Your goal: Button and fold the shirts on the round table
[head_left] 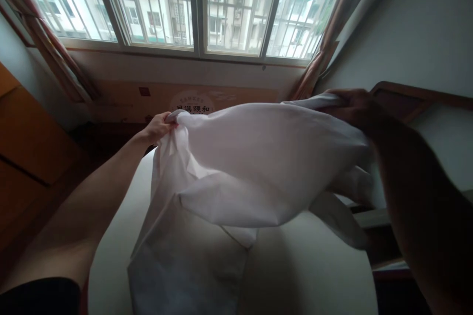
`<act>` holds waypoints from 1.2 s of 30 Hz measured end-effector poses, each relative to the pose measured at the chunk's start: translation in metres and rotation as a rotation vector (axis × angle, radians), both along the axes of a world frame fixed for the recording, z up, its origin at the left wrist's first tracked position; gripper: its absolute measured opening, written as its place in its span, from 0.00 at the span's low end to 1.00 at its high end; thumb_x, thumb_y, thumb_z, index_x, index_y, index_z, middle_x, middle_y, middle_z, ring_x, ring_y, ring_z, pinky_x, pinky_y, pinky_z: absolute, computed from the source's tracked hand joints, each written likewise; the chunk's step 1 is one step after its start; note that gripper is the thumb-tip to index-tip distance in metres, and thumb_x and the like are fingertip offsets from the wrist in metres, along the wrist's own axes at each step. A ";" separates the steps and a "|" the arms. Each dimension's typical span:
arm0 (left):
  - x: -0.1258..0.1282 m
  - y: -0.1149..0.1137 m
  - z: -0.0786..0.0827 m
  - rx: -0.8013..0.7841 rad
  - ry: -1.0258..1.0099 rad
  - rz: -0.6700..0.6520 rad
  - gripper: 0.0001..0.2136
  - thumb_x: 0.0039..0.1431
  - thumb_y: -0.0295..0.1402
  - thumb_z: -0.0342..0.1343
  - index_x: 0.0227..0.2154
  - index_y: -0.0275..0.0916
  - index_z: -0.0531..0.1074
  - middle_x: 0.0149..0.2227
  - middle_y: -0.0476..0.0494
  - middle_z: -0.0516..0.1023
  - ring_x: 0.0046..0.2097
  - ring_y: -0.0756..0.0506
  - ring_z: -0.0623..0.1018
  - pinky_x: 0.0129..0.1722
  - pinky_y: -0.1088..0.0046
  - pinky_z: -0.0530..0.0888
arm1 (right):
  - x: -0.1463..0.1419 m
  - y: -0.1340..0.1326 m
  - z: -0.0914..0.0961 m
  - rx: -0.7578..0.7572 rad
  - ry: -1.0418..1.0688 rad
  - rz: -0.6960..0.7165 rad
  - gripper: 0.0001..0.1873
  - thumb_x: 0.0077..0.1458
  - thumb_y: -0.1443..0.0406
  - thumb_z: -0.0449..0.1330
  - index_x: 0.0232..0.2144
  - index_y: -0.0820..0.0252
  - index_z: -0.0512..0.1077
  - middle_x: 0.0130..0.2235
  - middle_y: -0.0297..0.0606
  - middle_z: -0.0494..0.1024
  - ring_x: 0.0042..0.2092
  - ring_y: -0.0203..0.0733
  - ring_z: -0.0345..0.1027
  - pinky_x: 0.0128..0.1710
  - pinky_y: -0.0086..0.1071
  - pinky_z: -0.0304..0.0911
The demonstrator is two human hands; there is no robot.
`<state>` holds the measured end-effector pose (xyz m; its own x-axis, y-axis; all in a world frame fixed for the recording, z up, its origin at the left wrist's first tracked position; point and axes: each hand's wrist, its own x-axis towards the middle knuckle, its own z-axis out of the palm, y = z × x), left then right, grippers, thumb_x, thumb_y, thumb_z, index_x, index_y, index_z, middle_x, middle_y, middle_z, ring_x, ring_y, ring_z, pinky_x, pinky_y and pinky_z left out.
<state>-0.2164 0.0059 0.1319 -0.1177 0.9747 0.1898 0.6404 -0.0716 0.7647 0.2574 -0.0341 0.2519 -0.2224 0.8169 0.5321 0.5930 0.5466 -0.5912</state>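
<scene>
A large white cloth [254, 157], like a sheet or pillowcase, hangs spread in the air between my two hands. My left hand [158, 128] pinches one upper corner of it at the left. My right hand [351, 106] grips the other upper edge at the right, fingers closed around the fabric. The cloth billows in the middle and its lower folds trail down onto a white mattress [314, 266] below.
A wide barred window [199, 5] with curtains at both sides fills the far wall. A cardboard box [192, 101] stands under it. A wooden cabinet [25, 142] is at the left, a dark wooden headboard [421, 93] at the right.
</scene>
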 end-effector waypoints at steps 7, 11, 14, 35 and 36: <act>0.056 0.020 -0.038 0.046 0.607 0.317 0.26 0.53 0.40 0.56 0.54 0.36 0.64 0.55 0.29 0.67 0.58 0.30 0.64 0.53 0.52 0.61 | -0.005 0.059 -0.122 -0.066 -0.677 -0.579 0.31 0.52 0.63 0.61 0.57 0.68 0.61 0.56 0.58 0.64 0.55 0.60 0.60 0.51 0.50 0.57; 0.073 -0.032 -0.062 0.036 0.751 0.055 0.25 0.58 0.46 0.49 0.55 0.39 0.65 0.60 0.33 0.63 0.60 0.33 0.62 0.56 0.54 0.60 | 0.008 0.030 -0.173 -0.135 -0.738 -0.428 0.28 0.59 0.57 0.52 0.57 0.68 0.61 0.60 0.57 0.62 0.60 0.59 0.54 0.56 0.49 0.53; 0.076 -0.098 -0.069 0.113 0.770 -0.140 0.24 0.61 0.48 0.45 0.54 0.39 0.67 0.58 0.35 0.66 0.59 0.36 0.64 0.57 0.55 0.60 | 0.018 -0.021 -0.190 -0.011 -0.630 -0.270 0.32 0.59 0.50 0.49 0.60 0.62 0.58 0.62 0.52 0.59 0.63 0.56 0.51 0.58 0.49 0.51; 0.048 -0.268 -0.156 0.330 0.683 -0.640 0.21 0.61 0.30 0.47 0.56 0.51 0.67 0.54 0.45 0.74 0.56 0.40 0.71 0.58 0.56 0.66 | 0.037 -0.075 -0.269 -0.342 0.602 -0.882 0.47 0.25 0.55 0.71 0.50 0.61 0.61 0.45 0.47 0.71 0.45 0.53 0.68 0.44 0.45 0.68; 0.041 -0.263 -0.154 0.337 0.655 -0.652 0.19 0.62 0.31 0.46 0.55 0.51 0.69 0.52 0.45 0.75 0.55 0.41 0.73 0.57 0.57 0.67 | 0.036 -0.073 -0.269 -0.398 0.709 -0.831 0.43 0.25 0.56 0.71 0.46 0.61 0.64 0.41 0.44 0.72 0.40 0.51 0.69 0.39 0.43 0.70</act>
<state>-0.1751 -0.2571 -0.0226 0.6516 0.6943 0.3056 0.6880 -0.7106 0.1475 0.2933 -0.1075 -0.0173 0.7056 0.7086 -0.0043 0.1494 -0.1546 -0.9766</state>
